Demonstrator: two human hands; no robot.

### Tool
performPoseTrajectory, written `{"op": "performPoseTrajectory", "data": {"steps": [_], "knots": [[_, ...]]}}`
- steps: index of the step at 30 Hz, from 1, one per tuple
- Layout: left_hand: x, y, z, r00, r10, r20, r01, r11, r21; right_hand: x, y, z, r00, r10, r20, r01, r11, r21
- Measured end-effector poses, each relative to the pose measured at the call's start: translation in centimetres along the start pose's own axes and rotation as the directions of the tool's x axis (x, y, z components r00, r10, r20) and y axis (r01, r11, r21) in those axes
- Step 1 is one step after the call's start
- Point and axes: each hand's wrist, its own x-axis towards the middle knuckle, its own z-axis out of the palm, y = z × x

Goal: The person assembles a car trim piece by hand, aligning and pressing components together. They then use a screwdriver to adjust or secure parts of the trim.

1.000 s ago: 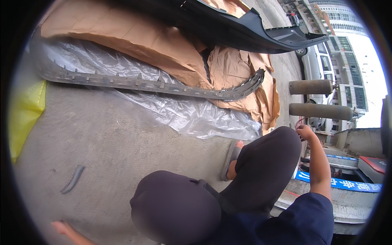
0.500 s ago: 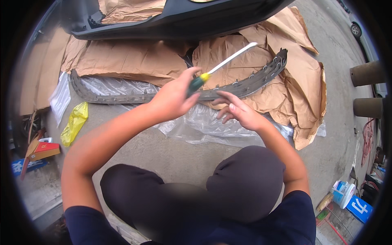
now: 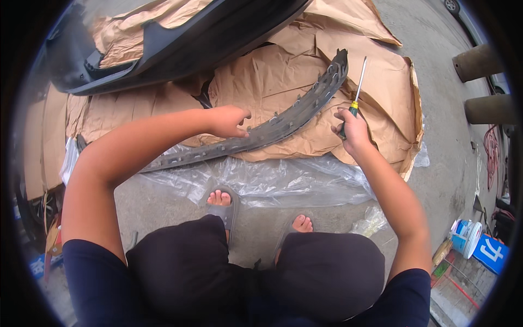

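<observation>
A screwdriver (image 3: 360,82) with a green and yellow handle is gripped in my right hand (image 3: 354,128), its shaft pointing up and away from me. My left hand (image 3: 230,121) holds nothing; its thumb and forefinger are apart. It hovers at the upper edge of a long, curved dark grey trim strip (image 3: 291,121), and I cannot tell whether it touches it. Small clips and tabs run along the strip, which lies on brown paper and clear plastic sheeting. My left forearm covers part of its left end.
A large black bumper (image 3: 180,57) lies across the upper left on brown paper (image 3: 381,82). Clear plastic sheeting (image 3: 283,182) spreads in front of my feet. On the right stand two posts (image 3: 479,64), a coiled red hose (image 3: 491,155) and a white-and-blue bucket (image 3: 466,238).
The screwdriver has passed from my left hand to my right. My hands have moved apart, and my view has shifted, bringing my sandalled feet into sight.
</observation>
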Motion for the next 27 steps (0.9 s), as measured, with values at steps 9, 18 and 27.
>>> {"op": "performPoseTrajectory", "data": {"steps": [9,18,27], "knots": [[18.1,-4.8,5.4,0.994,0.107,0.022,-0.092,0.93,-0.356,3.2,5.3,1.6,0.984,0.176,-0.015,-0.176,0.984,0.009],[20.1,-2.7,9.4,0.987,0.126,-0.103,-0.161,0.844,-0.512,7.5,7.2,2.5,0.981,0.156,-0.117,-0.156,0.988,0.003],[4.9,-1.7,6.2,0.759,0.071,-0.647,-0.367,0.867,-0.336,3.4,1.6,4.4,0.995,0.048,-0.087,-0.06,0.989,-0.137]]}}
